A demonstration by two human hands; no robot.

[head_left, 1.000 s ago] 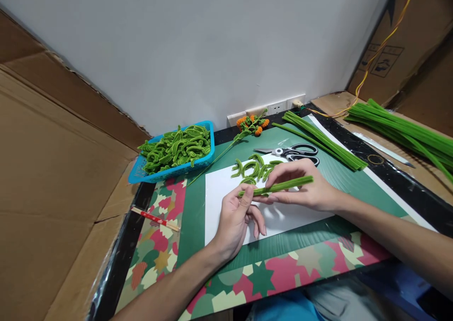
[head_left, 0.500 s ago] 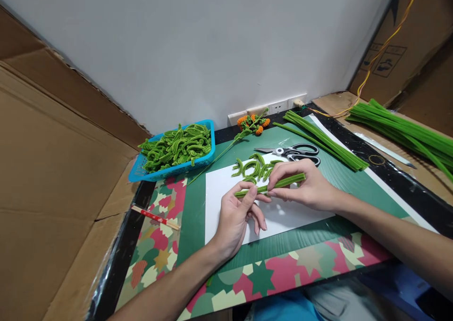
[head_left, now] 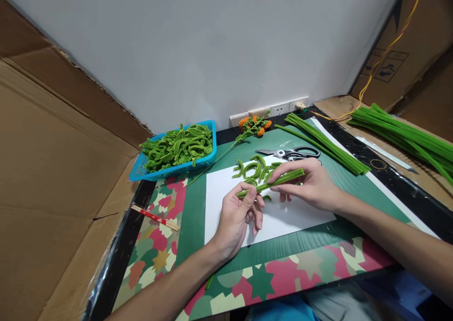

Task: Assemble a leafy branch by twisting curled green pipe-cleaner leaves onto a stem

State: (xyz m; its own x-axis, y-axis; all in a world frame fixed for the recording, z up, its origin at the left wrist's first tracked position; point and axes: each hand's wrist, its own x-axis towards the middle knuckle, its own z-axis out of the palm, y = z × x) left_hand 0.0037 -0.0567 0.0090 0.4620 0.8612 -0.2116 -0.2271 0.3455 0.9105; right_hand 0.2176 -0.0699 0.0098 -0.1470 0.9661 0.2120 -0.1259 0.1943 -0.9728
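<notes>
Between my two hands runs a short bundle of green pipe cleaners [head_left: 290, 175], tilted up to the right. My left hand [head_left: 241, 208] pinches its lower left end between thumb and forefinger, the other fingers loosely curled. Thumb and forefinger of my right hand [head_left: 307, 182] close on the bundle farther right. Beneath both hands lies a sheet of white paper [head_left: 219, 217]. Several short bent green pipe cleaner pieces [head_left: 252, 170] rest on the paper just behind the hands, partly hidden by them. Black-handled scissors [head_left: 283, 153] lie behind the right hand, blades pointing left.
A blue basket [head_left: 214, 144] heaped with bent green pieces stands at the back left. Beside it lies an orange-flowered pipe cleaner stem [head_left: 253, 127]. Long green pipe cleaners [head_left: 329, 144] lie at right, with a larger bunch [head_left: 399, 130] beyond. Wrapped chopsticks [head_left: 155, 217] lie left.
The right hand has shifted slightly along the bundle, its lower fingers now showing beneath. A small curved green piece now shows on the paper below the bundle. The view has moved a little.
</notes>
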